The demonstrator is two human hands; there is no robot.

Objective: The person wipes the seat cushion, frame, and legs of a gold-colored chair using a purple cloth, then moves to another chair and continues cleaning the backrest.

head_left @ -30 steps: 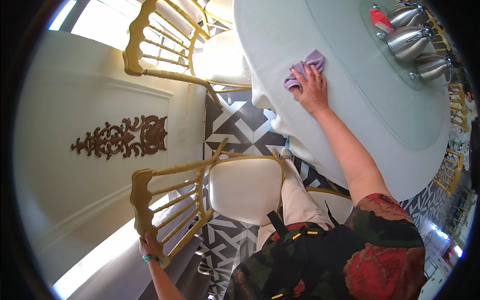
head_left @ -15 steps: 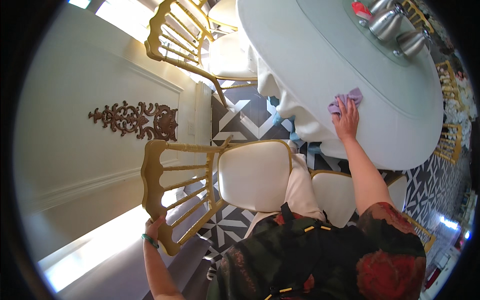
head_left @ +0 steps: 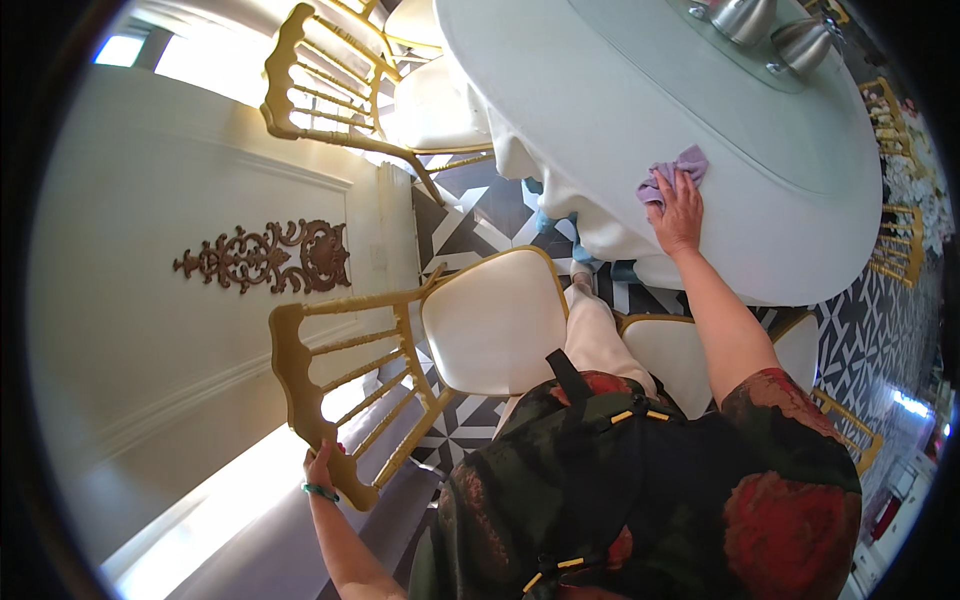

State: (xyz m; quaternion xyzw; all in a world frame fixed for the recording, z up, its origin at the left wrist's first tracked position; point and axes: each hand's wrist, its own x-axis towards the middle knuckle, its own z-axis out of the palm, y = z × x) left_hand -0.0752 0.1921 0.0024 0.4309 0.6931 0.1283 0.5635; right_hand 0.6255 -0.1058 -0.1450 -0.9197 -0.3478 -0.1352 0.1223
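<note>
My right hand (head_left: 678, 212) presses a crumpled purple cloth (head_left: 660, 178) onto the white tablecloth of the round table (head_left: 610, 150), near its front edge. The fingers lie over the cloth and partly hide it. At the lower left my left hand (head_left: 321, 464), with a green bangle on the wrist, grips the top rail of a gold chair (head_left: 350, 385) with a white seat. That chair stands just left of my legs, its backrest away from the table.
Two metal pitchers (head_left: 803, 45) stand on the glass turntable (head_left: 700, 90). Another gold chair (head_left: 440, 105) is at the upper left, and more seats (head_left: 660, 350) are tucked by the table front. A pale wall (head_left: 130, 270) with a brown scroll ornament runs along the left.
The whole view has shifted and tilted slightly, so the table and pitchers appear farther up and left. My right hand is still on the purple cloth, my left still on the chair.
</note>
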